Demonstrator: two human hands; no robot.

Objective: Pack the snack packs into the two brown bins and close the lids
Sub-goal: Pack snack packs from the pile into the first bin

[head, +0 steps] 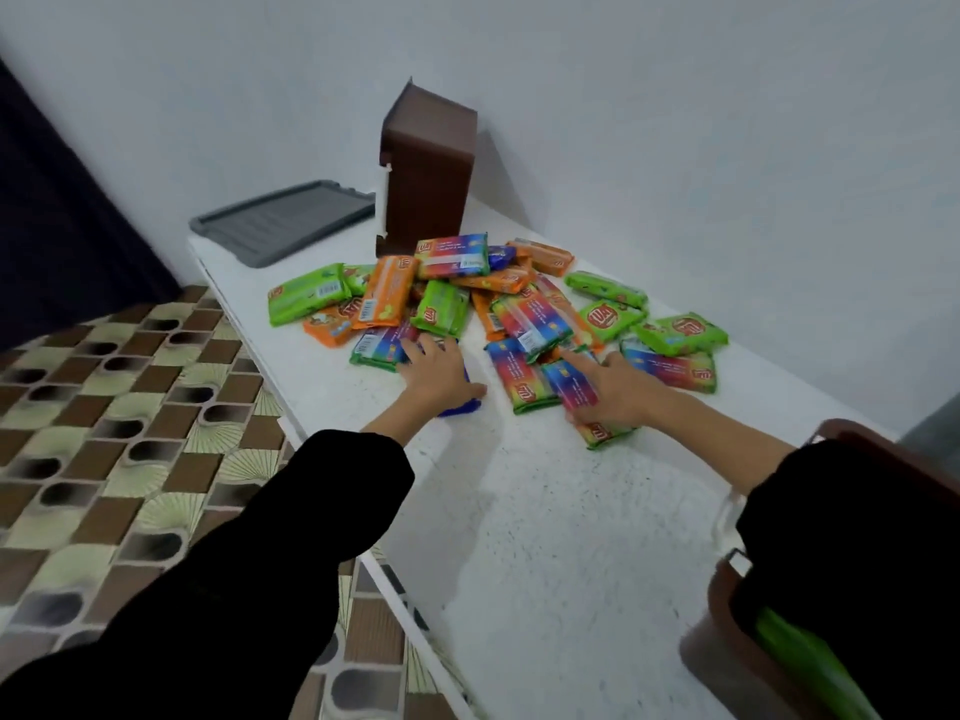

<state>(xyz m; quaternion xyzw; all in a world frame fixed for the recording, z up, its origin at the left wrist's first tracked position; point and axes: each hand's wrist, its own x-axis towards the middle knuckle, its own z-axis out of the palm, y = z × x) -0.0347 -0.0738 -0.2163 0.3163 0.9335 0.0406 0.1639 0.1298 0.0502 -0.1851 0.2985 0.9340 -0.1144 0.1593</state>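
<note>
Head view. Snack packs [452, 309] heaped loose on white bench [519, 537], in front of upright brown bin [428, 168] by wall. Left hand [436, 374] flat, fingers spread, on a blue pack [465, 407]. Right hand [615, 394] on rainbow packs [524, 379], index straight; grip unclear. Second brown bin [719, 615] at near right edge.

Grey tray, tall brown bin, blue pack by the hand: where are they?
Grey tray [283, 220]: head view, middle of its ribbed floor.
Tall brown bin [431, 184]: head view, its front wall.
Blue pack [460, 407]: head view, its bare near corner.
</note>
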